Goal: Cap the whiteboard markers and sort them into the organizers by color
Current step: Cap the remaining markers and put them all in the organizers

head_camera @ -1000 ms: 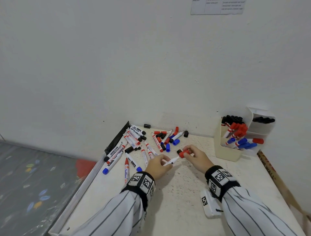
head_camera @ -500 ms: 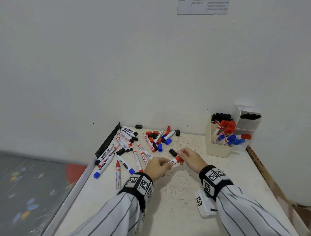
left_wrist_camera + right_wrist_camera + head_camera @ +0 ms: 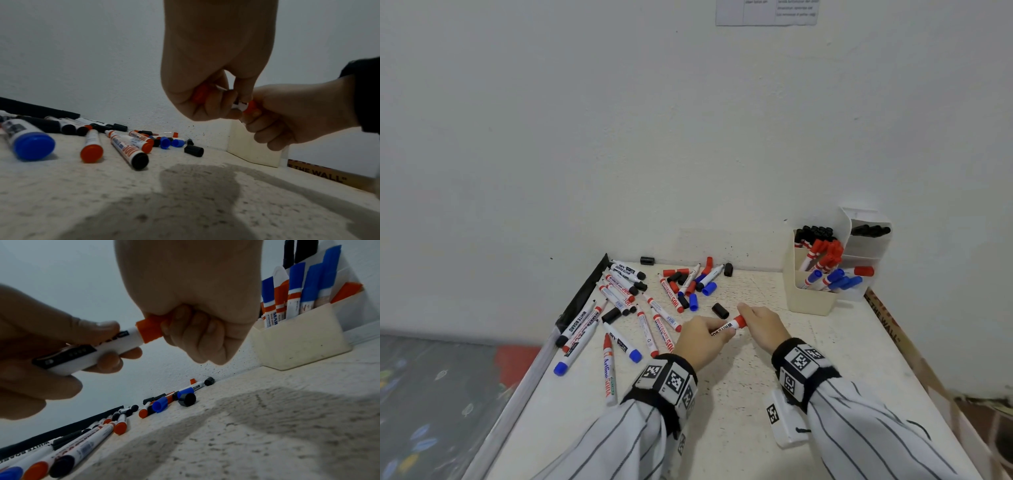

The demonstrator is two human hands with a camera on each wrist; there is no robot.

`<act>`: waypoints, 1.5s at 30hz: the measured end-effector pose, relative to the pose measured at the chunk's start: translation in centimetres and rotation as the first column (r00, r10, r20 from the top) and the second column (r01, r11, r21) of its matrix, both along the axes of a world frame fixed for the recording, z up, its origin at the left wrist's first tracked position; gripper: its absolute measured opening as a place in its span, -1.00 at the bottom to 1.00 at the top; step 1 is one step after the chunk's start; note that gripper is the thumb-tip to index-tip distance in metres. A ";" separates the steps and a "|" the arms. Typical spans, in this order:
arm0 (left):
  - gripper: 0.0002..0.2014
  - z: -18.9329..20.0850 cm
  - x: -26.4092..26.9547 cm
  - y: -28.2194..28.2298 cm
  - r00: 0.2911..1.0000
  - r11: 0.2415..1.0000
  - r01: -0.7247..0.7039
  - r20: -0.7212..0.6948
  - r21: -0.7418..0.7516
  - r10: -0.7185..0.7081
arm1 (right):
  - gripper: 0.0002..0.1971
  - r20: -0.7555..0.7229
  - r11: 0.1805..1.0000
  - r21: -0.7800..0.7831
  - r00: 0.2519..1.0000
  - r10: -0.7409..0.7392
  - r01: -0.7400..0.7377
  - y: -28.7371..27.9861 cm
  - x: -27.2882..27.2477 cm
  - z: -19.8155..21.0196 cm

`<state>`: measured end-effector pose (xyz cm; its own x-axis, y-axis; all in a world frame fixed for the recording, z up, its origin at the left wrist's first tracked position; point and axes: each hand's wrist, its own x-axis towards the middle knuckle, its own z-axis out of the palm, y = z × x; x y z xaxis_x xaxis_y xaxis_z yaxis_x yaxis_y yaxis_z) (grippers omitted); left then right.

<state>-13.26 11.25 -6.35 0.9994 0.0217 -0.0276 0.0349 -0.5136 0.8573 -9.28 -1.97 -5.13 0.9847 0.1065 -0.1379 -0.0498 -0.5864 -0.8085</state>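
Gripping red marker (image 3: 725, 328) barrel, left hand (image 3: 701, 338) curled, right hand (image 3: 764, 326) clenching its cap (fist-like)

Right hand (image 3: 191, 301): fingers curled round red cap (image 3: 150, 329), at 12 o'clock.
Left hand (image 3: 41, 356): grips marker (image 3: 98, 352), at 9 o'clock.
Organizer (image 3: 298, 340): at 2 o'clock, holding blue and red markers.
Loose markers (image 3: 86, 441): at 7 o'clock.

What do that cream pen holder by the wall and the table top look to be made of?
The cream organizer looks like moulded plastic, matte with a slight sheen: smooth, thin walls and rounded corners. The table top seems a hard, off-white surface with dark speckles, perhaps laminate or painted board; its grainy look leaves this open.
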 end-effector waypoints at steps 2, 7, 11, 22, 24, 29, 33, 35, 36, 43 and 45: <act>-0.71 0.2 0.1 -0.4 1.000 1.000 -0.001 -0.009 0.029 0.001 | -0.56 -0.001 1.000 0.005 1.000 -0.021 0.021 0.0 0.0 0.1; -0.74 0.7 0.5 -0.7 1.000 0.994 -0.001 0.007 0.107 0.001 | -0.56 0.011 0.998 0.024 0.999 -0.052 0.052 -0.4 -0.1 0.2; -0.70 0.9 0.6 -1.2 1.000 0.991 0.012 0.013 0.135 -0.014 | -0.59 0.025 0.997 0.042 0.998 -0.060 0.059 -0.5 -0.1 0.6; -0.69 3.3 0.1 -2.3 0.996 0.940 -0.008 0.087 0.341 -0.023 | -0.61 0.047 0.975 0.194 0.991 -0.122 0.111 -1.2 0.0 1.0; -0.68 3.5 -0.2 -2.8 0.988 0.918 -0.053 0.153 0.392 -0.009 | -0.61 0.059 0.973 0.206 0.991 -0.123 0.108 -1.4 0.3 1.6; -0.77 4.2 0.3 -2.8 0.996 0.998 0.042 0.071 0.044 -0.045 | -0.59 0.140 0.973 0.222 0.986 -0.094 0.061 -1.6 0.4 2.5; -0.75 4.3 0.6 -2.6 0.996 0.997 0.069 0.055 0.034 -0.070 | -0.58 0.132 0.971 0.231 0.987 -0.087 0.055 -1.6 0.5 1.9; -0.76 3.9 0.7 -2.5 0.997 0.996 0.064 0.049 0.055 -0.067 | -0.58 0.115 0.975 0.215 0.990 -0.086 0.059 -1.6 0.6 1.5; -0.76 3.6 0.7 -2.5 0.997 0.997 0.059 0.043 0.054 -0.061 | -0.59 0.105 0.976 0.209 0.991 -0.081 0.057 -1.6 0.6 1.4; -0.80 2.6 1.1 -2.4 0.998 1.000 0.012 0.064 -0.019 -0.011 | -0.60 0.160 0.991 0.122 0.986 0.037 -0.056 -1.7 1.1 1.4; -0.79 2.6 1.3 -2.3 0.997 0.996 0.018 0.075 -0.084 -0.012 | -0.62 0.200 0.989 0.118 0.978 0.064 -0.088 -1.9 1.5 1.8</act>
